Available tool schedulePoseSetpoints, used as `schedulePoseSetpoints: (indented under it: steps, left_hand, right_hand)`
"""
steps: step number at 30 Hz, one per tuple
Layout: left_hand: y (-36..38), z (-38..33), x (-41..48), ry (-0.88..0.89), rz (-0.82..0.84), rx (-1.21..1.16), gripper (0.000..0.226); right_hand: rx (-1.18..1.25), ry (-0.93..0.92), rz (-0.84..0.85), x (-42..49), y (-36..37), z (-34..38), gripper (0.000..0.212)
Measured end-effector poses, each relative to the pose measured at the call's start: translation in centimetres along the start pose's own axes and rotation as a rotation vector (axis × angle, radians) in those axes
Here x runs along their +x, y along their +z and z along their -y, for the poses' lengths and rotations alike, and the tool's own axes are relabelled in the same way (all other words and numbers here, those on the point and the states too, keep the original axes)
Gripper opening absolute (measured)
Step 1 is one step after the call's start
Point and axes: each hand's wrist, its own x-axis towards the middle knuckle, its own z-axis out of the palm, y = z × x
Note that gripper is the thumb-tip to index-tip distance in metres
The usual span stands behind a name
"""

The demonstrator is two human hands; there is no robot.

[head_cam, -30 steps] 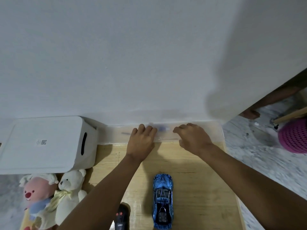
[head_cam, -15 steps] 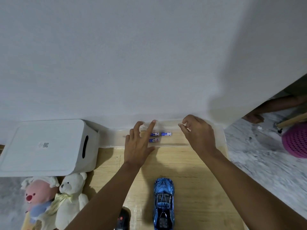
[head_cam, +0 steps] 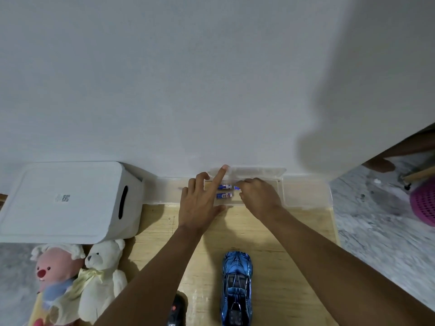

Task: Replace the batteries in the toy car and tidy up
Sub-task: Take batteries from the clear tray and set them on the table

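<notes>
Our straight-fingered left hand (head_cam: 200, 203) props the lid (head_cam: 256, 171) of the clear case (head_cam: 276, 184) while our nearer right hand (head_cam: 259, 197) curls over the batteries (head_cam: 224, 196) lying left-to-right inside, though we cannot tell whether it pinches one.

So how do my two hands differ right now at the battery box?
The left hand is spread, index finger straight against the raised clear lid; the right hand is curled, fingertips at the upper battery. Both reach over the clear box.
</notes>
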Motion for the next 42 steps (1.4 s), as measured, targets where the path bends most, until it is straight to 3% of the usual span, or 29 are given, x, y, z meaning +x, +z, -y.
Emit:
schedulePoseSetpoints:
  steps: [3, 6, 12, 16, 21, 25, 29, 35, 39, 42]
  left_hand:
    - [0.1, 0.1, 0.1, -0.004, 0.023, -0.021, 0.129]
    - [0.1, 0.1, 0.1, 0.003, 0.035, -0.031, 0.131]
    - [-0.1, 0.2, 0.0, 0.03, 0.007, -0.024, 0.133]
    - [-0.1, 0.4, 0.1, 0.037, 0.018, -0.011, 0.134]
    - [-0.1, 0.3, 0.1, 0.029, 0.029, -0.009, 0.131]
    - [-0.1, 0.3, 0.1, 0.028, 0.025, -0.015, 0.129]
    - [0.0, 0.4, 0.0, 0.031, 0.028, 0.004, 0.128]
    - [0.0, 0.5, 0.1, 0.039, 0.019, 0.009, 0.127]
    - [-0.1, 0.7, 0.1, 0.051, 0.03, 0.015, 0.129]
    - [-0.1, 0.8, 0.2, 0.057, 0.038, 0.015, 0.129]
  right_hand:
    - [-0.008, 0.038, 0.028, 0.5, -0.3, 0.6, 0.014]
    - [0.045, 0.058, 0.053, 0.7, -0.6, 0.8, 0.013]
    - [0.562, 0.204, 0.0, -0.8, -1.6, -0.8, 0.02]
    - [0.615, 0.118, 0.08, -1.8, -2.2, -0.1, 0.026]
    - [0.429, 0.151, 0.085, -0.3, -3.0, 1.3, 0.005]
    - [0.112, -0.051, 0.053, 1.5, -2.8, 2.0, 0.024]
    - [-0.025, -0.193, 0.092, 2.8, -2.2, 2.4, 0.021]
    - [-0.064, -0.213, 0.172, 3.1, -1.9, 2.6, 0.019]
    - [0.025, -0.15, 0.172, 1.8, -2.9, 1.3, 0.041]
    - [0.089, -0.065, 0.183, 0.2, -2.9, -0.1, 0.031]
